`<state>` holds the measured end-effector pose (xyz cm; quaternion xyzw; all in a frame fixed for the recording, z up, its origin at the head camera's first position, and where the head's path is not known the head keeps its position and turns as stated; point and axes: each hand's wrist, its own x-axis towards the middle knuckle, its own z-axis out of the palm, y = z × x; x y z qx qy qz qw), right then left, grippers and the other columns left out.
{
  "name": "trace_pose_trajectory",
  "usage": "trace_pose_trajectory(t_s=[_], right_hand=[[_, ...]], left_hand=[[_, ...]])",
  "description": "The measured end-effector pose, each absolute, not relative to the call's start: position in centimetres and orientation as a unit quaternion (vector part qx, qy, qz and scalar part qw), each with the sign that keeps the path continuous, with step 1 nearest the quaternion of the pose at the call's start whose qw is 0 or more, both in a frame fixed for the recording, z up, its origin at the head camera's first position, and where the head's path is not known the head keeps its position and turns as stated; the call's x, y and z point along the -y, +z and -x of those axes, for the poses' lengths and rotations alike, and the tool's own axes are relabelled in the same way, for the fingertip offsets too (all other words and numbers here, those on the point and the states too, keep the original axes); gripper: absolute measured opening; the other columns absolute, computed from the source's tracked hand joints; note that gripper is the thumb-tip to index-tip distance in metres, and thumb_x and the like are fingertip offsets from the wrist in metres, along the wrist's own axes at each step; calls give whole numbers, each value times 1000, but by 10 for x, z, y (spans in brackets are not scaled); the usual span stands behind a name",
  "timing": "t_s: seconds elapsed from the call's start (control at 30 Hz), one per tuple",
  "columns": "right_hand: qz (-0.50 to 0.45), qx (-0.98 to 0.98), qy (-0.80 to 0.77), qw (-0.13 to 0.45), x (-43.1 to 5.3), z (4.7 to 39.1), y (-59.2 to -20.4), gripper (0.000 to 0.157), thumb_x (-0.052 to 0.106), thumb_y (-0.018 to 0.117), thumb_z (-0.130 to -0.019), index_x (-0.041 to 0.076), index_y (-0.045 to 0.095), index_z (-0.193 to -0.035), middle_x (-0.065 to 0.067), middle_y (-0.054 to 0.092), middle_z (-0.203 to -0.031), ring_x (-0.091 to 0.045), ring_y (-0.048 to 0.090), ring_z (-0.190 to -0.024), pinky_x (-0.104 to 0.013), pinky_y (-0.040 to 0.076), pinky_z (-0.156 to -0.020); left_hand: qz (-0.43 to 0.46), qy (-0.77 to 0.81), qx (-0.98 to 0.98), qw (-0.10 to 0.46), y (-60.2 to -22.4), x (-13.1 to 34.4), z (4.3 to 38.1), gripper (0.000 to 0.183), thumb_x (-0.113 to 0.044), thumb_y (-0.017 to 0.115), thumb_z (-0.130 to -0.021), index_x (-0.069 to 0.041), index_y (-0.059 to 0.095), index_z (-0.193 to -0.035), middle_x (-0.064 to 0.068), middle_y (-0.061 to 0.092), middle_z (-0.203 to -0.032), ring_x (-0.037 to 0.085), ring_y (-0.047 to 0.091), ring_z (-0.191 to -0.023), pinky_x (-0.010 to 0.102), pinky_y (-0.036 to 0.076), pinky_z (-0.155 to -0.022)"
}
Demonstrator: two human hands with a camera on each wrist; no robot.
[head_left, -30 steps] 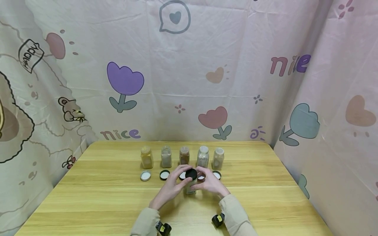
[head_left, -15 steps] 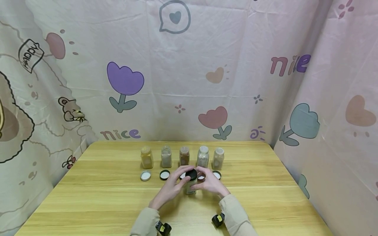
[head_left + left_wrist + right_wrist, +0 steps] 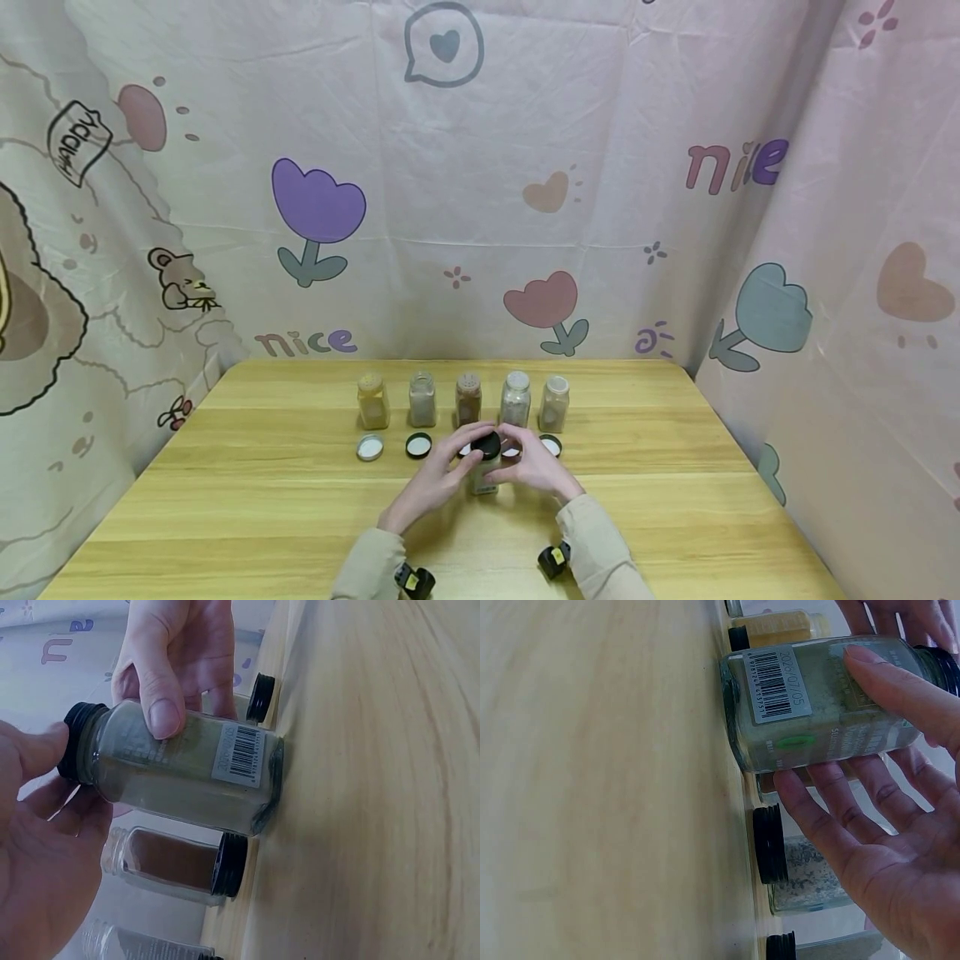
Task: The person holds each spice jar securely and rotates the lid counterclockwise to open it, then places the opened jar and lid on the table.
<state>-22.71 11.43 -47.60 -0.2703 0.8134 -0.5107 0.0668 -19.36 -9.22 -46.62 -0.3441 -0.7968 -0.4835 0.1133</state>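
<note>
A square glass spice jar [image 3: 485, 483] with greenish-grey powder stands upright on the table, near the middle in the head view. Its black lid [image 3: 487, 444] sits on the mouth. My left hand [image 3: 438, 477] grips that lid between thumb and fingers, as the left wrist view shows at the lid's edge [image 3: 75, 742]. Lower down, my right hand [image 3: 536, 465] holds the glass body, its thumb on one face and its fingers around the other side. A barcode label [image 3: 777, 684] shows near the base in the right wrist view.
Several spice jars without lids stand in a row behind, from a yellow-filled jar [image 3: 372, 404] to a pale one [image 3: 555, 406]. Before them lie upturned lids, including a whitish lid [image 3: 370, 447] and a black-rimmed lid [image 3: 418, 445]. A printed curtain [image 3: 450, 167] hangs behind the table [image 3: 262, 500].
The left thumb and fingers have shifted slightly around the black lid. The right hand and the jar have stayed in place.
</note>
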Motion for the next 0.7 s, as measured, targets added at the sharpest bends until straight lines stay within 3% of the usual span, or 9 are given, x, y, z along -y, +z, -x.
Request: trace_pose_trajectory(t_s=[0.3, 0.47, 0.7], right_hand=[[272, -814, -509, 71, -114, 226, -473, 53, 16, 89, -75, 8, 64, -122, -8, 71, -105, -12, 64, -96, -18, 55, -86], [273, -813, -510, 73, -114, 226, -473, 51, 15, 88, -76, 7, 64, -120, -9, 71, -106, -11, 64, -95, -18, 55, -84], [272, -813, -509, 72, -114, 226, -474, 54, 15, 88, -76, 7, 64, -123, -9, 71, -107, -12, 64, -97, -18, 56, -86]], left_hand=[[309, -484, 805, 150, -470, 88, 194, 39, -13, 64, -97, 0, 61, -134, 15, 64, -132, 34, 62, -121, 49, 56, -100], [307, -483, 807, 148, -468, 89, 192, 44, -15, 67, -96, -4, 59, -137, 16, 62, -137, 35, 60, -127, 45, 54, -105], [350, -482, 793, 126, -463, 91, 191, 43, -8, 61, -99, 2, 55, -140, 22, 58, -143, 40, 56, -132, 40, 51, -111]])
